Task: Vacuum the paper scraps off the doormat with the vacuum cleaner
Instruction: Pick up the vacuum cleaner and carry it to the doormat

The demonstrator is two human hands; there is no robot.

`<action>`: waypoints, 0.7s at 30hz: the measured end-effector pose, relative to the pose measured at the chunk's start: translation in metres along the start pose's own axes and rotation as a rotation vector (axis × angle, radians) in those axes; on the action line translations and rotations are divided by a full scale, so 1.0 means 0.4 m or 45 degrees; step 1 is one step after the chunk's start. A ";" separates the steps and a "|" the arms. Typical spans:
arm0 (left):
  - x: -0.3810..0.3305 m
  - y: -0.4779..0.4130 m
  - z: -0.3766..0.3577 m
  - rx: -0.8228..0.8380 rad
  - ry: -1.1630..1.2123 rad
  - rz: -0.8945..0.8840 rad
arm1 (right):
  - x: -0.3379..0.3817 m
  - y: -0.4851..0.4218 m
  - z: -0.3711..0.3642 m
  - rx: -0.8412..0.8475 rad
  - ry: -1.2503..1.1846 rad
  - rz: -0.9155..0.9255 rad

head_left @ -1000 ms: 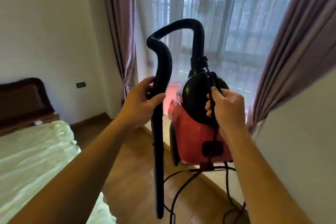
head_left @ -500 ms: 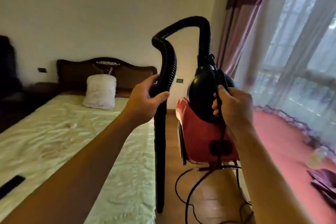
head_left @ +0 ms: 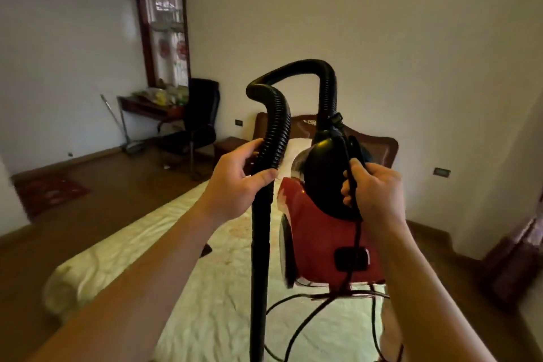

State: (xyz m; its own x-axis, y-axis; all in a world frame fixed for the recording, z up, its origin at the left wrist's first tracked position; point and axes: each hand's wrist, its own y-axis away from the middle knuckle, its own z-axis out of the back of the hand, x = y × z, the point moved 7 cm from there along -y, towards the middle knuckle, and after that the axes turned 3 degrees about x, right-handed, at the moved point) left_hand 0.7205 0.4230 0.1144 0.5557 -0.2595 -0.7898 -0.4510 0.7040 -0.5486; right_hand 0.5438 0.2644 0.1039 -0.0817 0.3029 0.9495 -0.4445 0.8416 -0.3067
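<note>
- Vacuum (head_left: 317, 229): red body with a black domed top, held up in mid-frame and seen against the bed (head_left: 205, 303).
- Right grip (head_left: 376, 194): clenched round the black handle (head_left: 354, 144) at the vacuum's top. A thin black cord (head_left: 311, 313) runs down from the fist, across the body, and loops below it.
- Left grip (head_left: 238, 185): grasping the hose (head_left: 276, 132), thumb across the near side, at the joint where the ribbing meets the smooth wand (head_left: 260, 244).
- The hose arches up from the dome, bends over and drops to the left grip. The wand hangs straight down past the bottom edge, just left of the body.
- Black panel (head_left: 351, 258) low on the red body: any marking is too blurred to read. No brand name can be made out on the machine.
- Mat (head_left: 50, 191): red, flat on the wood floor at far left, well apart from the vacuum. The pale blotches on it are too blurred to identify.
- The bed has a cream cover and a dark carved headboard (head_left: 379, 141) behind the vacuum, against the far wall.
- Far left corner: a window (head_left: 166, 35) with round red decorations on the glass, not legible. Below it a cluttered surface (head_left: 147, 106) and a black chair (head_left: 202, 114).
- Wall sockets (head_left: 239, 122) are on the far wall, one left of the headboard and one right.
</note>
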 end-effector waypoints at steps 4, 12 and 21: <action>0.062 0.042 0.248 -0.116 -0.071 0.040 | 0.008 0.014 -0.279 0.131 -0.094 -0.022; 0.182 0.107 0.654 -0.433 -0.265 0.174 | 0.020 -0.011 -0.773 0.472 -0.210 -0.016; 0.371 0.105 0.993 -0.768 -0.437 0.341 | -0.044 -0.112 -1.282 0.877 -0.321 -0.014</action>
State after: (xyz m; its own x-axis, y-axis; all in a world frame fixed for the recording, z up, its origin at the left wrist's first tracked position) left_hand 1.0616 0.6766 0.0831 0.5156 0.1607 -0.8416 -0.8517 0.2035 -0.4830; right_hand 1.0225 0.4506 0.0673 -0.2401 0.1143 0.9640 -0.8997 0.3468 -0.2653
